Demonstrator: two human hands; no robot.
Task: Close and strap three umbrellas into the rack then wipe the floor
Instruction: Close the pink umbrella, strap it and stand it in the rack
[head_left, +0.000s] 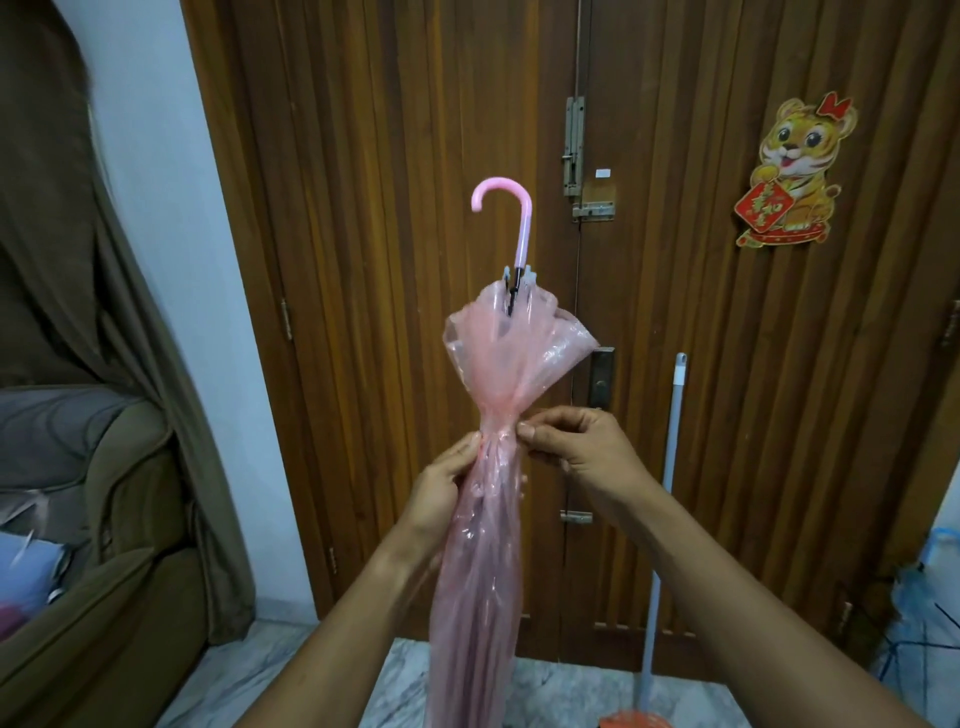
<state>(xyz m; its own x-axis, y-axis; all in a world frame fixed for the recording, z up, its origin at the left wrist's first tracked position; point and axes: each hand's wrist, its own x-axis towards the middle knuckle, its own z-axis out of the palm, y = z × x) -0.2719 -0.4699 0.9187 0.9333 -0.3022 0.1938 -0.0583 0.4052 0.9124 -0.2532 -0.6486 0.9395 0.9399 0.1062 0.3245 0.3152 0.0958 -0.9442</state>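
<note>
A pink see-through umbrella (483, 545) stands upright in front of me, folded, its curved pink handle (511, 208) on top. The canopy is cinched at about mid-height and flares loose above that. My left hand (447, 488) grips the bunched canopy from the left at the cinch. On the right side of the cinch, my right hand (576, 441) pinches the canopy or its strap between thumb and fingertips; the strap itself cannot be made out. No rack is in view.
A wooden double door (701, 312) with bolts fills the background. A mop's grey pole (665, 519) leans on it at the right, its orange head (636, 721) on the marble floor (291, 670). A brown covered sofa (104, 545) stands at the left.
</note>
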